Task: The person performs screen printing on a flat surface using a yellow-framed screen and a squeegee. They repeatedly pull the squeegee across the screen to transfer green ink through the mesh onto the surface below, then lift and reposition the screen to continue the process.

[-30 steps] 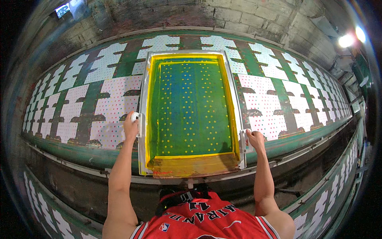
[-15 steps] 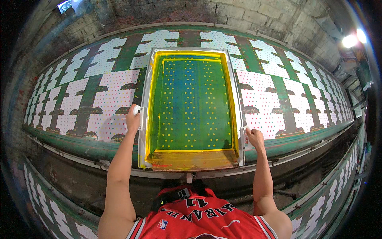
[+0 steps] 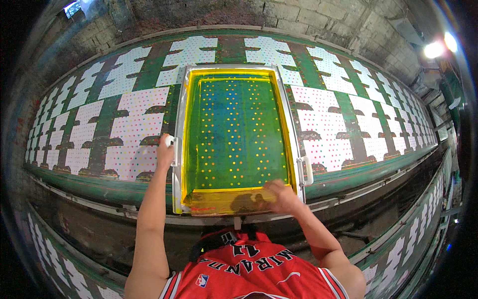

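Note:
A screen printing frame (image 3: 286, 119) with metal sides lies on the long table in front of me. Its green mesh (image 3: 239, 134) carries rows of dots, and yellow ink lines the inner edges. My left hand (image 3: 166, 148) is closed round the white handle (image 3: 175, 152) on the frame's left side. Over the amber strip (image 3: 219, 200) at the near end, my right hand (image 3: 283, 198) hovers with its fingers apart, somewhat blurred and casting a shadow. The white right handle (image 3: 305, 170) stands free, with no hand on it.
White fabric pieces with coloured dots (image 3: 137, 122) lie in two rows along the green table (image 3: 159, 178), left and right of the frame. A rail (image 3: 348, 194) runs along its near edge. Other tables with white pieces (image 3: 416, 254) stand behind me; a block wall (image 3: 298, 20) rises beyond.
My right hand has let go of the right handle and moved left over the frame's near end. My left hand keeps its hold. Dots in the mesh now look partly orange.

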